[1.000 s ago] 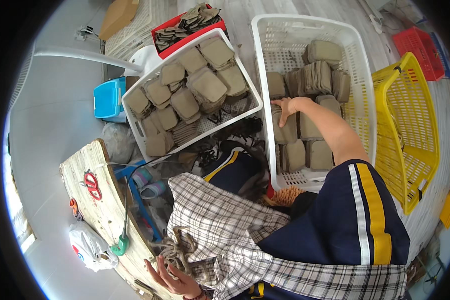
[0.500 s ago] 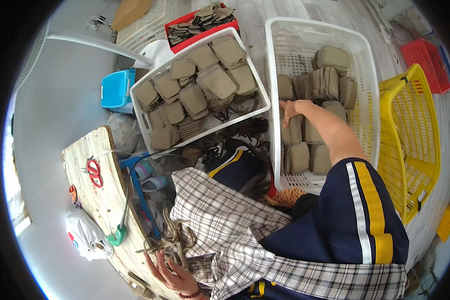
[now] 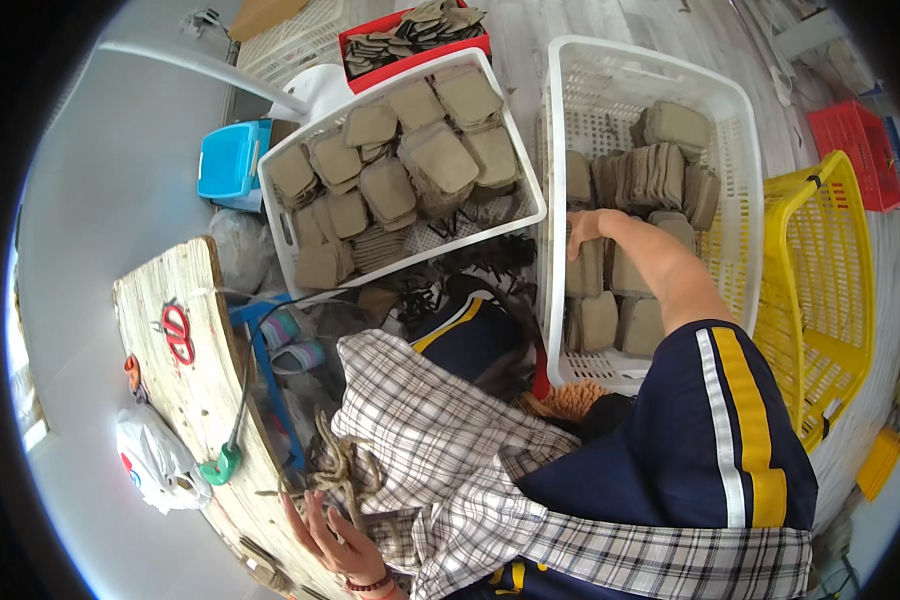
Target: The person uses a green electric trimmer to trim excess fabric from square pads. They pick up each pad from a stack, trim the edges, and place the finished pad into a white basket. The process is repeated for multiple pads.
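Note:
My right hand [image 3: 588, 228] reaches into the white basket [image 3: 653, 60] on the right. Its fingers curl down over the edge of a stack of grey-brown rounded-square fabric pads [image 3: 583, 268], close to the basket's left wall; part of the grip is hidden. My left hand [image 3: 332, 543] rests by the edge of the wooden board [image 3: 165, 280], fingers spread and holding nothing. Just above it lies a tangle of grey-brown fabric strips [image 3: 342, 468], beside the checked cloth [image 3: 435, 400] across my lap.
A second white basket [image 3: 536, 205] of stacked pads stands left of the first, behind it a red box [image 3: 420, 62] of dark pieces. A yellow basket [image 3: 838, 345] leans at the right. Red scissors [image 3: 178, 335] and a green-handled tool [image 3: 225, 464] lie on the board.
The view has shifted slightly, so the baskets sit a little further right and the board further left. My right hand remains at the same stack; my left hand stays spread beside the strips.

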### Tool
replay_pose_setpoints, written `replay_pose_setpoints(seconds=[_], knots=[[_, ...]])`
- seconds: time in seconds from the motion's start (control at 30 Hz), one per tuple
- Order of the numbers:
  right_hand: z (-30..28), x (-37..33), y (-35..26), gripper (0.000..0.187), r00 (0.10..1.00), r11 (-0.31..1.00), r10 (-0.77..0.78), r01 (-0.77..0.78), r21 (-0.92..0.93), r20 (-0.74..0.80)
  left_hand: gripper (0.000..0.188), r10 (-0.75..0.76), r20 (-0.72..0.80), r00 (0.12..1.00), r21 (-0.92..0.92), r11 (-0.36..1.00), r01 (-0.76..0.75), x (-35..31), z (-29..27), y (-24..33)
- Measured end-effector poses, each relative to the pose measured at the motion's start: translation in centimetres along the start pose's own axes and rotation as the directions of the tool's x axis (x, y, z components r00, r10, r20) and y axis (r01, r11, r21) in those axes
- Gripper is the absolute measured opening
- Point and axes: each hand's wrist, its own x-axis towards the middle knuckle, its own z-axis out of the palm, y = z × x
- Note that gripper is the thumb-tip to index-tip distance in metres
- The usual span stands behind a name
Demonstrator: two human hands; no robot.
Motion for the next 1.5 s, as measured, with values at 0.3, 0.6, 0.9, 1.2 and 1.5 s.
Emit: replay_pose_setpoints(seconds=[0.3,0.6,0.9,1.2,1.5], knots=[[-0.5,-10.3,3.2,0.108,0.904,0.759,0.003,0.276,0.59,-0.428,0.027,0.0,-0.131,0.991,-0.043,0.999,-0.006,-0.9,-0.7,-0.4],[1.9,-23.9,-1.8,0.093,0.438,0.227,0.252,0.84,0.493,-0.863,0.025,-0.175,-0.26,0.95,-0.216,0.969,0.119,-3.7,-1.2,-0.9],[9.7,-28.3,-40.7,0.079,-0.6,0.189,-0.643,0.478,-0.858,-0.476,0.051,-0.382,0.29,0.877,-0.929,-0.332,0.163,-0.4,-2.5,-5.1],[30.7,-22.9,-59.7,0.029,-0.669,-0.526,-0.699,0.242,-0.815,0.252,0.072,-0.625,0.336,0.705,-0.893,-0.448,0.028,-8.4,-5.4,-21.2],[36.2,-26.1,-60.1,0.045,-0.498,-0.56,-0.817,0.566,-0.604,0.291,0.035,-0.748,0.275,0.604,-0.958,-0.264,0.108,-9.9,-7.1,-28.5]])
